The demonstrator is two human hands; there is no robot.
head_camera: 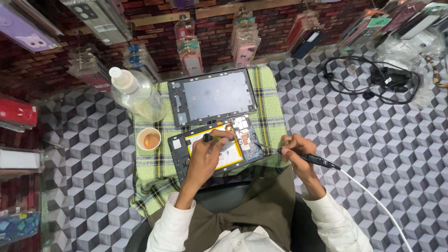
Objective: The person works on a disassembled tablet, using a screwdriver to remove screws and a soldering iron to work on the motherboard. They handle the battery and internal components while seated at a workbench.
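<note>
An opened tablet body [182,154] with a yellow-edged battery [232,152] and a circuit board lies on a green plaid cloth [149,175]. My left hand [207,156] rests over the battery and grips a thin black tool with a yellow tip [210,138] that points toward the board. At the tablet's right edge my right hand [295,151] holds a black soldering iron [317,160] with a white cable [373,198]; its tip points left at the tablet's right side. The removed tablet back panel [212,96] lies just beyond the body.
A clear plastic bottle [135,93] and a small cup of brown liquid [149,139] stand left of the tablet. A black coiled cable with an adapter [373,79] lies far right. Phone cases in packets [245,39] hang along the brick-pattern back wall.
</note>
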